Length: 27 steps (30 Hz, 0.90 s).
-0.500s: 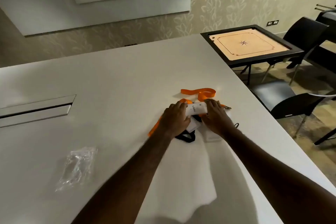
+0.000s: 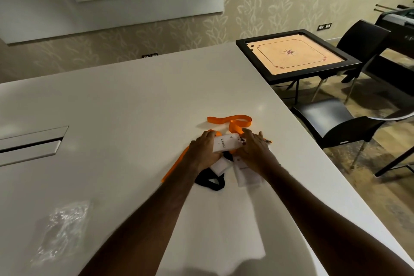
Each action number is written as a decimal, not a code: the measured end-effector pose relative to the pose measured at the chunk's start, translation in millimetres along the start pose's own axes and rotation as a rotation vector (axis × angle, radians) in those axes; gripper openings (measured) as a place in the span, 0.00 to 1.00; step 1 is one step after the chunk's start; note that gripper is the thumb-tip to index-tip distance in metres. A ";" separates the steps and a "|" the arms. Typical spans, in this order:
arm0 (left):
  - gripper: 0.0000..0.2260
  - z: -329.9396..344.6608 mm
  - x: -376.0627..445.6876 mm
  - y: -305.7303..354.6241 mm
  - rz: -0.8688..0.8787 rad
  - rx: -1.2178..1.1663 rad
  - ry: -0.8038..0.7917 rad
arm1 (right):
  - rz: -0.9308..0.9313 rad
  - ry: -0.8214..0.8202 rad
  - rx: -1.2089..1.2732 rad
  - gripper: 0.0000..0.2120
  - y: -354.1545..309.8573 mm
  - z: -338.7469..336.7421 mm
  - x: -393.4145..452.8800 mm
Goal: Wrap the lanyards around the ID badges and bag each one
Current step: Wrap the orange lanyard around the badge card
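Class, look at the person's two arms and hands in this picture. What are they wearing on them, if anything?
Nothing shows on either arm: both forearms are bare to the frame's bottom edge, with no sleeves, gloves or watch. The left hand and right hand are bare; rings are too small to tell.

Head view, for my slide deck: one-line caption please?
Both hands hold a white ID badge with orange fabric lanyard on a white table.

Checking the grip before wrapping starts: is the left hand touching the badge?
Touching. The head view shows the left hand with its fingers curled over the left edge of the white badge, no gap between them.
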<state>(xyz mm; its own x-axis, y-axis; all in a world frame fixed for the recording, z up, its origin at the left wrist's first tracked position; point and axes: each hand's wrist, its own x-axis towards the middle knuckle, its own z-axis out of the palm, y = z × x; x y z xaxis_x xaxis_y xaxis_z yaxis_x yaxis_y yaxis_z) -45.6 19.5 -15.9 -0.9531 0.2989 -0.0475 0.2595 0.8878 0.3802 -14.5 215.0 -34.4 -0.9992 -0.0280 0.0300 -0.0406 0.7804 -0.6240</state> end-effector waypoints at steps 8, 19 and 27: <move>0.37 -4.8 5.2 -5.7 0.046 0.003 0.068 | -0.014 0.031 0.106 0.28 2.4 -1.3 -3.0; 0.35 -36.0 -8.6 -11.4 0.101 -0.135 0.262 | -0.103 0.114 0.214 0.20 -23.9 -19.0 0.7; 0.35 -82.0 -34.7 -16.3 0.093 -0.382 0.364 | -0.109 0.129 0.360 0.11 -73.8 -27.3 14.5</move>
<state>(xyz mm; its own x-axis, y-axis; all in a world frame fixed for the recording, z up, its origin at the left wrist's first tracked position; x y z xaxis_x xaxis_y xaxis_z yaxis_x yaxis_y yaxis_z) -29.5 -34.0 55.3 -0.9389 0.1692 0.2996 0.3346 0.6522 0.6803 -25.9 174.1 33.4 -0.9808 -0.0018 0.1951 -0.1690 0.5078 -0.8447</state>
